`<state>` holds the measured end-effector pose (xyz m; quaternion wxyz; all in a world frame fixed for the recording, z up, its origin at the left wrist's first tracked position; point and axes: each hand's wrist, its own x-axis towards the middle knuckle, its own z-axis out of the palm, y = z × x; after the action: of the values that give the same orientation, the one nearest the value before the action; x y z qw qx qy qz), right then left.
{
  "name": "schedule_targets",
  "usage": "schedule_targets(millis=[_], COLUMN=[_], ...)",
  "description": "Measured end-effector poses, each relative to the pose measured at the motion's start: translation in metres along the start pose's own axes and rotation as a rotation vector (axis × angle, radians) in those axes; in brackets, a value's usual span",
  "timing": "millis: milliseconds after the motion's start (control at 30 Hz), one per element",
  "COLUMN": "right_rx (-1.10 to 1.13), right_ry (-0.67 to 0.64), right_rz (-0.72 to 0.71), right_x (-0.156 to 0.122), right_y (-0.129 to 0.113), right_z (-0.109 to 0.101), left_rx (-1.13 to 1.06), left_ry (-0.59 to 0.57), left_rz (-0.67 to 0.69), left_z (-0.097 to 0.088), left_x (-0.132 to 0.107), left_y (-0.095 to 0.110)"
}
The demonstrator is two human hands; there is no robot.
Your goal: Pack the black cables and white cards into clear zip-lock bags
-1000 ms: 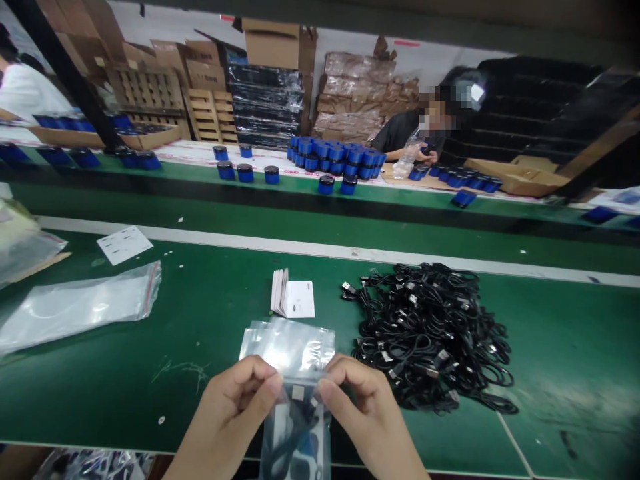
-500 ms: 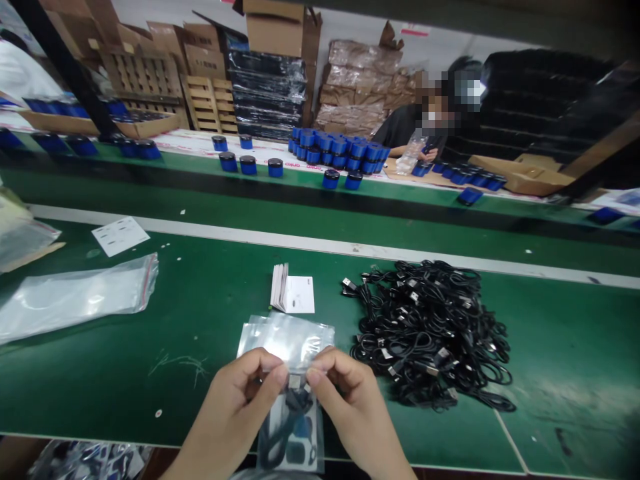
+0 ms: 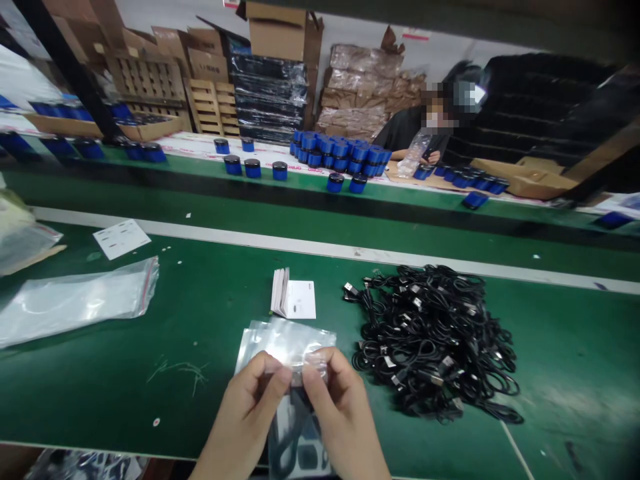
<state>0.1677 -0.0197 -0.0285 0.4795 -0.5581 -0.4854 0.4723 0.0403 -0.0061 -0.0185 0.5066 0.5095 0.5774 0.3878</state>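
Observation:
Between the thumb and fingers of my left hand (image 3: 253, 403), one side of a clear plastic bag's top edge is pinched. My right hand (image 3: 343, 407) pinches the same edge on the other side, and the thumbs are close together. Inside the bag (image 3: 305, 450) are a black cable and other dark, flat shapes I cannot make out. The fingers hide part of the bag's mouth. Just beyond lie several flat clear bags (image 3: 283, 333). Behind them a stack of white folded leaflets (image 3: 301, 300) stands partly open. A heap of black USB cables (image 3: 435, 340) lies to the right.
A large clear bag (image 3: 85, 293) and a printed white card (image 3: 121, 239) lie on the left of the green table (image 3: 210, 293). Blue-and-black jars (image 3: 340, 152) stand along the raised far shelf. A co-worker (image 3: 410, 133) is behind it. Packed bags (image 3: 85, 465) show below the table's front edge.
My thumbs have come closer together along the bag's top edge, and the right hand has shifted slightly left. The metal plug that showed between them is now mostly covered. The view has tilted slightly.

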Motion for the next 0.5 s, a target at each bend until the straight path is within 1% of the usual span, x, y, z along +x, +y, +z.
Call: schedule_targets(millis=[67,133,200,267,367,433,500], right_rx=[-0.040,-0.100,-0.139,-0.165,-0.203,-0.218,-0.233], right_ry=[0.084,0.136,0.160,0.228,0.341,0.341,0.313], right_rz=[-0.032,-0.074,-0.096,-0.105,-0.122,-0.142,-0.169], right_x=[-0.006,-0.011,-0.015,-0.017,-0.018,-0.017,-0.014], right_y=[0.007,0.013,0.015,0.013,0.009,0.007,0.007], right_z=[0.007,0.013,0.016,0.019,0.022,0.023,0.024], left_rx=[0.006,-0.026,-0.066,-0.060,0.018,0.073,0.118], left_ry=[0.130,0.188,0.168,0.145,0.196,0.238,0.246], left_rz=[0.044,0.052,0.029,0.036,0.139,0.226,0.301], left_z=[0.003,0.006,0.010,0.013,0.016,0.016,0.016], left_x=[-0.003,-0.007,-0.011,-0.015,-0.018,-0.018,-0.017], left_y=[-0.001,-0.001,0.001,0.002,0.004,0.002,-0.004])
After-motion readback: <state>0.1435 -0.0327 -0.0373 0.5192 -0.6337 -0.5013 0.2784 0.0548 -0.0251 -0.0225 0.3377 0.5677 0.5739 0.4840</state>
